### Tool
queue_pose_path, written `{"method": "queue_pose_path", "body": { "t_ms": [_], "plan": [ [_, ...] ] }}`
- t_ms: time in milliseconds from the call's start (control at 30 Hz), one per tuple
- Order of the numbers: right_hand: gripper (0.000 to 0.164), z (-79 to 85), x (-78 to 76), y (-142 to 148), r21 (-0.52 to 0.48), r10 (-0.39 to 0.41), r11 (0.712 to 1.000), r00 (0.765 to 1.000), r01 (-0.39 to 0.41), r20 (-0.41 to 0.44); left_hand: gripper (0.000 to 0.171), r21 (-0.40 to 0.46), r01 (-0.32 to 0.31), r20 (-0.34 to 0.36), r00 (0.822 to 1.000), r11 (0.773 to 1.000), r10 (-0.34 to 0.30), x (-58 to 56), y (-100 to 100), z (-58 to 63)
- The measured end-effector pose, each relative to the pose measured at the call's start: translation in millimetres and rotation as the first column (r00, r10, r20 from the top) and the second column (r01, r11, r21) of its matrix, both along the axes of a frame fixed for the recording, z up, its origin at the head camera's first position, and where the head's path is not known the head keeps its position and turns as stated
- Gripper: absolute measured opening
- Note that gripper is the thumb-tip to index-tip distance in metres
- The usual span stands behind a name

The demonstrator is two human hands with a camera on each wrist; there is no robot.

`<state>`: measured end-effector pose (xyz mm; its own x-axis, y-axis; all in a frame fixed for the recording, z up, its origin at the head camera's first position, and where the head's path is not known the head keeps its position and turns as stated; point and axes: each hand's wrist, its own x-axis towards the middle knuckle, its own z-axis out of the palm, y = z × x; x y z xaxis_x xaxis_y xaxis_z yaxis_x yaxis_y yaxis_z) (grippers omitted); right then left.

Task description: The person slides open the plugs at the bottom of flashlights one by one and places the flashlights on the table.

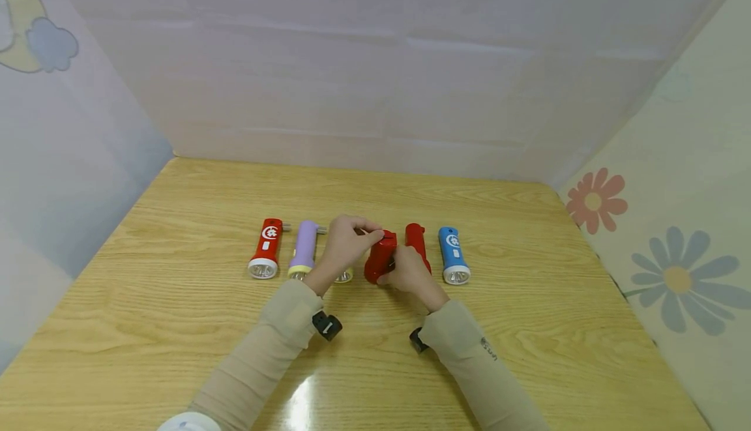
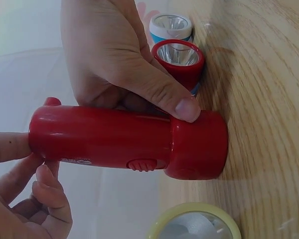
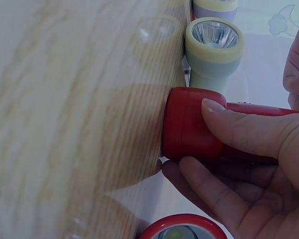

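A red flashlight [image 1: 380, 258] stands upright on its wide head at the middle of the wooden table, tail end up. My right hand [image 1: 411, 268] grips it low down, with the thumb on the head in the right wrist view and fingers on the other side. At the top, my left hand [image 1: 346, 242] pinches the tail end with its fingertips. The left wrist view shows a ribbed switch on the flashlight's side [image 2: 104, 134]. Its lens faces the table and is hidden. Another red flashlight [image 1: 415, 238] lies just beyond my right hand, partly covered by it.
To the left lie a red-and-white flashlight [image 1: 270, 238] and a purple one [image 1: 306, 245], both with plug prongs out. A pale green flashlight [image 3: 214, 55] with a cream rim is mostly behind my left hand. A blue-and-white one [image 1: 450, 248] lies at the right.
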<state>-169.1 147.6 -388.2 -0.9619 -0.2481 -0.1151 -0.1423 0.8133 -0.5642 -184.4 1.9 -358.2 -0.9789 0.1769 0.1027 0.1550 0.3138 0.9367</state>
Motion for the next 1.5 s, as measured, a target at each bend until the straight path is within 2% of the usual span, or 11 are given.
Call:
{"method": "queue_pose_path", "body": {
  "t_ms": [200,467,800,1500],
  "plan": [
    [0.042,1.3,0.7,0.2,0.009,0.003,1.0,1.0,-0.002,-0.02,0.008,-0.024,-0.006,-0.031,0.999,1.0,0.005,-0.4,0.5,1.4],
    [0.045,0.5,1.1,0.6,0.0,0.011,1.0,1.0,-0.011,-0.026,0.009,-0.028,-0.006,-0.02,1.0,1.0,0.005,-0.1,0.2,2.5],
    [0.049,-0.8,0.7,0.7,0.004,0.003,1.0,1.0,-0.003,-0.029,0.008,-0.048,-0.003,-0.055,0.998,0.999,0.0,-0.3,1.3,3.3],
    [0.047,-1.9,0.9,-0.3,0.014,-0.004,1.0,1.0,0.004,-0.018,0.01,-0.101,-0.022,-0.06,0.998,0.995,0.016,0.8,3.4,6.2]
  ]
}}
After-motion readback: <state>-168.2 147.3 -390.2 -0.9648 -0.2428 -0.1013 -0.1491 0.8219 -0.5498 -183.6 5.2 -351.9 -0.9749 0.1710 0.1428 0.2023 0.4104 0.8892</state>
